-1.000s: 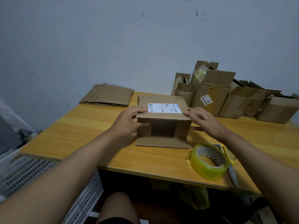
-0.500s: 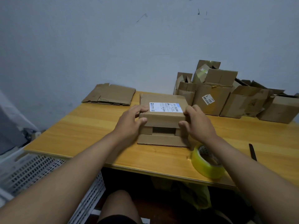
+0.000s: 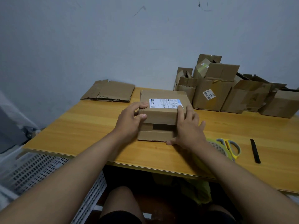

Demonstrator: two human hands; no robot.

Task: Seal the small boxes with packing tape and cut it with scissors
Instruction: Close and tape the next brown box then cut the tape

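Note:
A small cardboard box (image 3: pixel 161 115) with a white shipping label on top lies at the middle of the wooden table (image 3: pixel 90 126), its open end facing me. The top flap is folded down and the bottom flap partly raised, with a dark gap between them. My left hand (image 3: pixel 129 120) grips the box's left front corner, fingers on top and thumb on the folded flap. With straight fingers, my right hand (image 3: pixel 188 126) presses the right front of the box. A yellow tape roll (image 3: pixel 217 147) shows partly behind my right forearm. Yellow-and-grey scissors (image 3: pixel 233 147) lie beside it.
Several open cardboard boxes (image 3: pixel 226 94) are piled against the wall at the back right. A flattened carton (image 3: pixel 110 91) lies at the back left. A thin black stick (image 3: pixel 255 151) lies right of the scissors. A white perforated crate (image 3: pixel 40 172) stands below the table's left edge.
The box's open front has been closed down: the top flap is folded over and the bottom flap is lifted. My right hand has moved from the box's side onto its front.

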